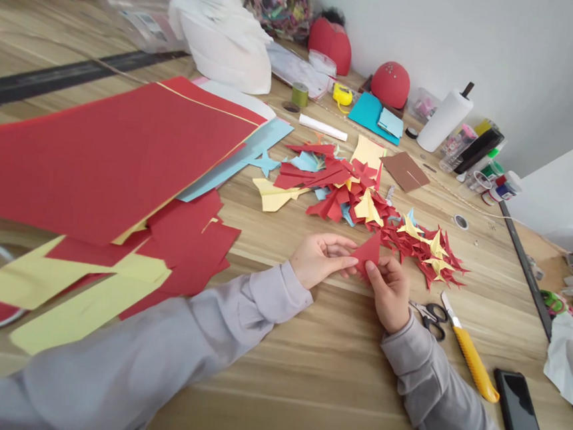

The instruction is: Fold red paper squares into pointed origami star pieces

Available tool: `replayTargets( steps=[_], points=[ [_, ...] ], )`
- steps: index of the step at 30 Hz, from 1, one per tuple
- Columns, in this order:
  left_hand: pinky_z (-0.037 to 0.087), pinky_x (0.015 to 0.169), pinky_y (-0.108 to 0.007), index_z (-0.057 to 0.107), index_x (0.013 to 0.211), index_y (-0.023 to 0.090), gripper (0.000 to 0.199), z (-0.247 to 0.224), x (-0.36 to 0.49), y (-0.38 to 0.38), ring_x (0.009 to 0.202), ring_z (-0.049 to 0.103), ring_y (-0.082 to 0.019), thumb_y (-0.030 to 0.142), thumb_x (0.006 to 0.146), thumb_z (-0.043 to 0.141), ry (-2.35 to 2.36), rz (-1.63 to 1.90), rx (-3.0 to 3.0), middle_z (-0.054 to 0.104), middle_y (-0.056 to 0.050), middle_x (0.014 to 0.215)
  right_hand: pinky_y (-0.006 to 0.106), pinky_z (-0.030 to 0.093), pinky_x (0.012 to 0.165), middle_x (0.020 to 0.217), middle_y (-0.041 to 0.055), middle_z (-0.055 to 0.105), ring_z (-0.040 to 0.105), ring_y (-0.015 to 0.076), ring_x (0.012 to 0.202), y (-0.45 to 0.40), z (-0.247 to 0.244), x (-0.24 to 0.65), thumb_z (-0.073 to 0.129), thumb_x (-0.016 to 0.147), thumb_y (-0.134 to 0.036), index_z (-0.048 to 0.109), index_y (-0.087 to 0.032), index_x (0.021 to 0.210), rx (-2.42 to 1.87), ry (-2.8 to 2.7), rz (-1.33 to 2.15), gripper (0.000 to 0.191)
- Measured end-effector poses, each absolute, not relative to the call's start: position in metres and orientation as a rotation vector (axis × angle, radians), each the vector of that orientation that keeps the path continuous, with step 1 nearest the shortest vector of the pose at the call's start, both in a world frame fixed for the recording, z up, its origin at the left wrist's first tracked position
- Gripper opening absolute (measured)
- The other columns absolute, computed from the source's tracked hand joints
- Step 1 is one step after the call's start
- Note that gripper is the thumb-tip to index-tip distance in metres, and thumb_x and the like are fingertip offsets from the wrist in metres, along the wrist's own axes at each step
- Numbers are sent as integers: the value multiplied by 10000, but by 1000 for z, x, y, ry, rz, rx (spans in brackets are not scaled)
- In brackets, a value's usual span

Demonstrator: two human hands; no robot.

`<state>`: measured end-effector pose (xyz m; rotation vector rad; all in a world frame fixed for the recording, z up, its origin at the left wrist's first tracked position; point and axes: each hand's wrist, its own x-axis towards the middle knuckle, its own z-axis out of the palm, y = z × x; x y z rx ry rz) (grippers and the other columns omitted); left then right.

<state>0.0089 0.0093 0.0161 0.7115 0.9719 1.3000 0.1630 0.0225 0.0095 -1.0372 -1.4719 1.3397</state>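
Red paper piece (369, 250) is pinched between the left hand (323, 258) and right hand (389, 287) above the wooden surface (271, 388). Scissors (431, 316) and a yellow utility knife (472, 355) lie beside the right hand.

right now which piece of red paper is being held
The small pointed piece, pinched between the left hand and right hand; the other red pieces lie on the table.
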Motion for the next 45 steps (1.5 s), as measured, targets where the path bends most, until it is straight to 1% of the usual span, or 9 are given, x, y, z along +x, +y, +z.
replayTargets(
  steps=[4, 12, 17, 22, 26, 32, 37, 41, 45],
  points=[
    [554, 552, -260, 639, 848, 93, 434, 16, 9, 10, 549, 640, -131, 161, 456, 811, 973, 1304, 711, 692, -18, 634, 246, 468, 578, 705, 1, 675, 592, 120, 605, 22, 10, 163, 630, 773, -389, 571, -194, 772, -1050, -1459, 1347, 204],
    [552, 586, -275, 644, 851, 101, 413, 13, 9, 11, 549, 625, -123, 152, 474, 803, 982, 1294, 744, 681, -10, 628, 246, 459, 571, 685, -6, 669, 586, 120, 593, 23, 10, 163, 632, 776, -374, 578, -199, 766, -1038, -1445, 1363, 183],
    [547, 685, -282, 651, 839, 108, 436, 11, 9, 11, 638, 647, -130, 136, 437, 817, 984, 1313, 756, 701, -26, 707, 247, 455, 568, 657, -17, 635, 566, 111, 569, 23, 9, 163, 639, 770, -374, 575, -198, 766, -1044, -1432, 1355, 188],
    [549, 587, -290, 635, 819, 103, 378, 16, 10, 10, 512, 621, -127, 254, 514, 800, 998, 1278, 754, 673, -12, 597, 253, 458, 560, 673, 0, 651, 570, 120, 580, 22, 11, 163, 634, 766, -399, 561, -193, 764, -1055, -1459, 1326, 218],
    [536, 519, -267, 629, 776, 110, 353, 16, 8, 10, 470, 606, -128, 247, 501, 802, 1002, 1274, 772, 638, 6, 510, 265, 470, 571, 683, 6, 650, 575, 126, 588, 22, 11, 163, 628, 768, -407, 557, -197, 768, -1075, -1474, 1321, 222],
    [517, 494, -265, 635, 736, 112, 315, 15, 7, 9, 446, 588, -127, 267, 513, 795, 994, 1271, 811, 632, -1, 502, 269, 468, 533, 661, 5, 648, 556, 124, 543, 22, 12, 162, 624, 761, -430, 552, -198, 758, -1074, -1522, 1274, 242],
    [468, 507, -205, 662, 704, 120, 216, 18, 9, 7, 518, 570, -98, 318, 636, 715, 1021, 1145, 946, 644, -16, 569, 257, 462, 516, 643, -5, 640, 550, 116, 529, 22, 14, 162, 625, 765, -410, 555, -198, 744, -1048, -1546, 1269, 225],
    [407, 446, -181, 651, 679, 118, 246, 14, 7, 9, 486, 526, -86, 363, 703, 652, 1043, 1046, 1090, 598, -5, 529, 251, 455, 505, 646, -7, 643, 542, 110, 519, 22, 14, 162, 631, 766, -385, 561, -196, 742, -1034, -1547, 1264, 204],
    [379, 407, -173, 605, 596, 126, 253, 11, 6, 11, 425, 491, -69, 340, 732, 619, 1067, 1036, 1180, 570, 5, 506, 255, 457, 503, 627, -9, 631, 542, 115, 520, 22, 13, 163, 632, 762, -395, 568, -193, 750, -1047, -1563, 1266, 212]
  ],
)
